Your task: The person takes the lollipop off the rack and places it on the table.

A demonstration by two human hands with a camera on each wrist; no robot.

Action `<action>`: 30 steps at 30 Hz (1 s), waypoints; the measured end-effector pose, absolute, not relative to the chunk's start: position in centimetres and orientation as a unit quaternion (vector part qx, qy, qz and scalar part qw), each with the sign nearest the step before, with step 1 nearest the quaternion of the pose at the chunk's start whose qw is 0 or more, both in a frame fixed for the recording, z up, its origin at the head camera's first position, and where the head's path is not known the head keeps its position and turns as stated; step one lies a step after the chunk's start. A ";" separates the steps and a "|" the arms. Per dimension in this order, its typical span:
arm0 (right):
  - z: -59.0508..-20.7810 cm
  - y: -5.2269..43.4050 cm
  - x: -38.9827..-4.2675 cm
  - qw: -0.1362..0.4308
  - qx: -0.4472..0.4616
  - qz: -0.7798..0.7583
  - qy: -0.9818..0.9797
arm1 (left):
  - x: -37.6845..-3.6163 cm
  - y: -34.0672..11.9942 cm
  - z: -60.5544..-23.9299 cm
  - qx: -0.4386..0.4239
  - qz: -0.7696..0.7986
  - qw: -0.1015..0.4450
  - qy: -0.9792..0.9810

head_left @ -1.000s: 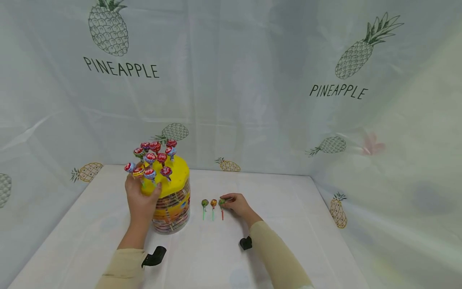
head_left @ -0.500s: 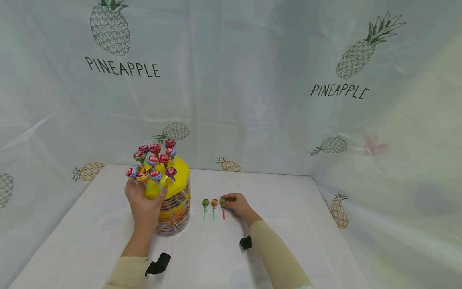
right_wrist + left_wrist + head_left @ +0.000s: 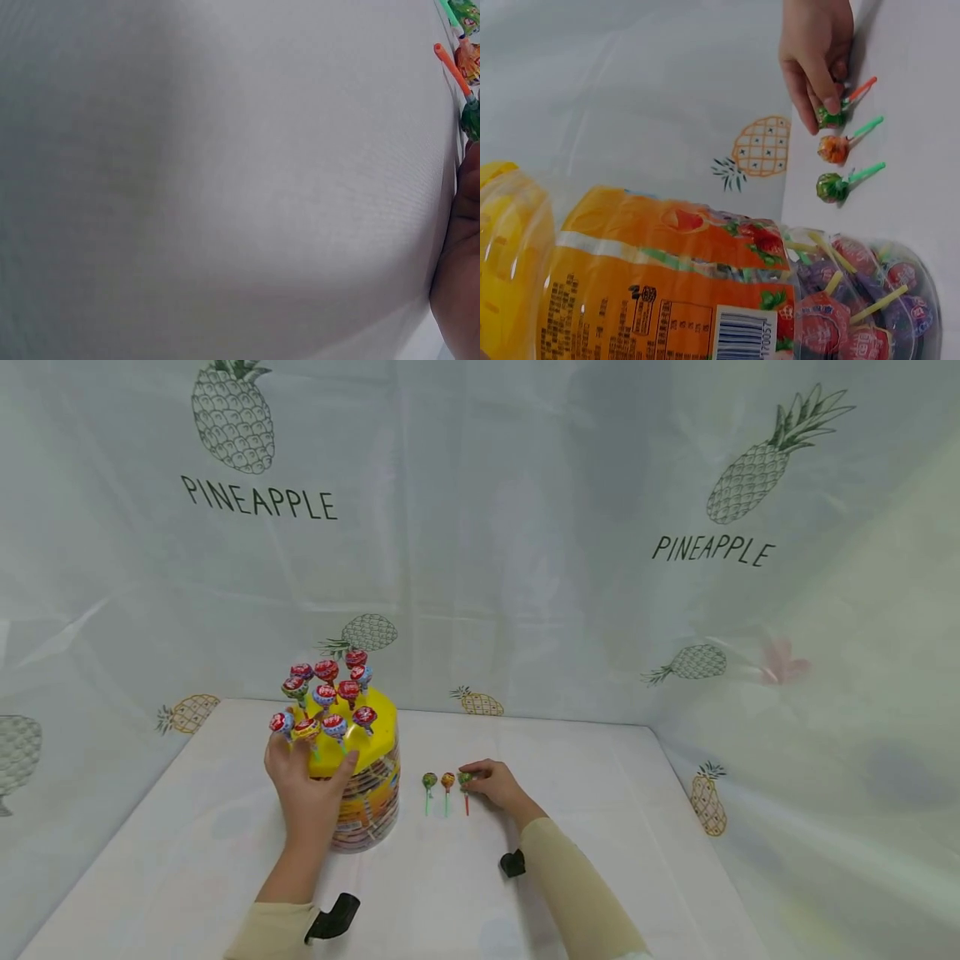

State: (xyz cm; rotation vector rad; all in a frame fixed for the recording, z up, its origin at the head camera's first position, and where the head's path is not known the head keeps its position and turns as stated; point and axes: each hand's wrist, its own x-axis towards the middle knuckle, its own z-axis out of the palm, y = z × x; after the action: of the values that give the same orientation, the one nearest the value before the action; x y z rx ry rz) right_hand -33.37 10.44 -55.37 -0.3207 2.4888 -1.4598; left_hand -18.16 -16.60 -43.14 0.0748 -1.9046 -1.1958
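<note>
My left hand [image 3: 306, 797] grips the near left side of a large lollipop jar [image 3: 378, 806], thumb and fingers spread round its yellow lid [image 3: 384, 742]. Several wrapped lollipops [image 3: 326, 672] stand upright on the lid. Part of the jar's near side is hidden by the hand. In the left wrist view, more lollipops [image 3: 819, 322] show through the clear wall. On the table, my right hand [image 3: 495, 783] pinches the head of a green lollipop [image 3: 829, 118] with a red stick. Left of it lie an orange lollipop [image 3: 447, 780] and another green lollipop [image 3: 429, 780], both with green sticks.
A white cloth covers the table [image 3: 600, 827]. Behind it hangs a pale curtain [image 3: 525, 568] printed with pineapples, also closing off both sides. Black wrist mounts [image 3: 333, 917] stick out from both sleeves.
My left hand has turned the jar slightly, so the front lollipops on its lid have swung to the right. My right hand keeps its place at the green lollipop. The view has shifted slightly.
</note>
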 end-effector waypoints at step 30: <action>-55.9 10.0 -33.9 0.112 -0.108 -0.519 0.841 | -17.2 -22.5 -41.8 -0.052 -0.577 0.353 -0.735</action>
State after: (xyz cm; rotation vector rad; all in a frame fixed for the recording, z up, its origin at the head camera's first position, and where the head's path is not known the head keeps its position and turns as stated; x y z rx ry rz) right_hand -33.87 10.02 -55.93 -0.3168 2.4680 -1.5239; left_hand -17.22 -22.54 -41.76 -0.1346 -1.9019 -1.4914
